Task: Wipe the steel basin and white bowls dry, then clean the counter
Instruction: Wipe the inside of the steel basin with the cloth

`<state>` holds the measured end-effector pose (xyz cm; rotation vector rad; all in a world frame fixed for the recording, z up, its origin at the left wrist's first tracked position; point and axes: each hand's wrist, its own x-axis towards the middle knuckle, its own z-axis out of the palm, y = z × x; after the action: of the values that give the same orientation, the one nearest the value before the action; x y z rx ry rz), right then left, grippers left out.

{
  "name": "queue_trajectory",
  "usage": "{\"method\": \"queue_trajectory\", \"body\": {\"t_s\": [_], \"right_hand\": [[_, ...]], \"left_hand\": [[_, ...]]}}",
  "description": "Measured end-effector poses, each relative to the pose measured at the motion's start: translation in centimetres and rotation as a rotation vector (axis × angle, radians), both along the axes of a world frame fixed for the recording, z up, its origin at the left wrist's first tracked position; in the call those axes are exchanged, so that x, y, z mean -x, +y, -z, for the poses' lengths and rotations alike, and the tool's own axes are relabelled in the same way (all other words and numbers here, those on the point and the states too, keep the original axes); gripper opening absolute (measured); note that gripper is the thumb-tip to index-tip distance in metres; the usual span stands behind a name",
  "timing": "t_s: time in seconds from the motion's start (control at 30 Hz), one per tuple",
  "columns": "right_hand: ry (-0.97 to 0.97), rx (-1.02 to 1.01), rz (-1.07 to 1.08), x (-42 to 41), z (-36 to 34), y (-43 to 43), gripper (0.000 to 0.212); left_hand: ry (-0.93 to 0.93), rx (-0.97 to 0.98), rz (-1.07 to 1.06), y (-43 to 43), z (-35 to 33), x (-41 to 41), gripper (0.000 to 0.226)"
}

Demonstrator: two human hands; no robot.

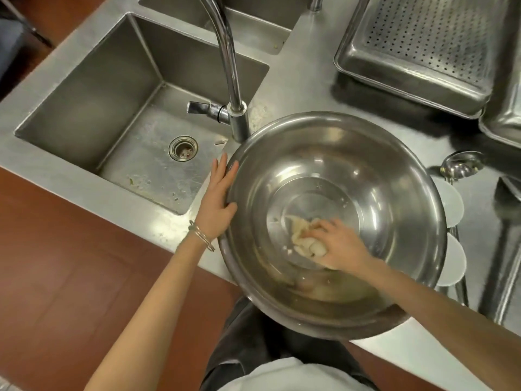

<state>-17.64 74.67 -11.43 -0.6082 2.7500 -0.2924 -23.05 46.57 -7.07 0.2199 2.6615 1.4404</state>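
Steel basin (282, 153) sits centre-right of frame on the table (310, 80), with its near rim hanging over the table's front edge at lower centre. It's round, so no long axis to speak of. The mouth faces up toward the camera, maybe tipped slightly our way, but we can't confirm. Right hand (341, 246) is down on the basin floor, fingers bunched round a wadded pale cloth (298, 235). Left hand (221, 198) lies flat, fingers straight, against the outer wall at the left rim, bracing and holding nothing. For this step we'd hold that brace firm, since the overhang could let the basin slide or tip. We'd work the cloth in circles from floor up the walls to the rim, and refold once it's soaked. Small pale bits cling near the floor. White bowls (451, 201) peek out under the basin's right rim, not yet wiped by our read. Sink (112, 94) and faucet (228, 52) are upper left, perforated tray (423, 38) upper right.
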Motion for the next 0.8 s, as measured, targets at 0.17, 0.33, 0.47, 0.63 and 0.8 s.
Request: {"method": "queue_trajectory", "body": {"t_s": [0.17, 0.33, 0.47, 0.63, 0.8], "right_hand": [[0.093, 0.042, 0.352, 4.7, 0.0, 0.9, 0.055], [0.004, -0.136, 0.450, 4.4, 0.1, -6.6, 0.057], [-0.055, -0.011, -0.058, 0.8, 0.5, -8.8, 0.062], [0.106, 0.024, -0.362, 0.8, 1.8, -1.4, 0.049], [-0.127, 0.054, 0.270, 4.0, 0.4, -1.0, 0.086]], "left_hand": [[-0.060, -0.172, -0.152, 0.4, -0.2, -2.8, 0.066], [0.019, -0.249, -0.318, 1.9, 0.7, -5.0, 0.060], [0.058, -0.154, -0.283, 0.9, 0.9, -3.6, 0.058], [0.067, -0.153, -0.196, 0.4, 1.0, -2.7, 0.057], [-0.008, -0.181, -0.189, 0.5, 0.6, -1.7, 0.057]]}}
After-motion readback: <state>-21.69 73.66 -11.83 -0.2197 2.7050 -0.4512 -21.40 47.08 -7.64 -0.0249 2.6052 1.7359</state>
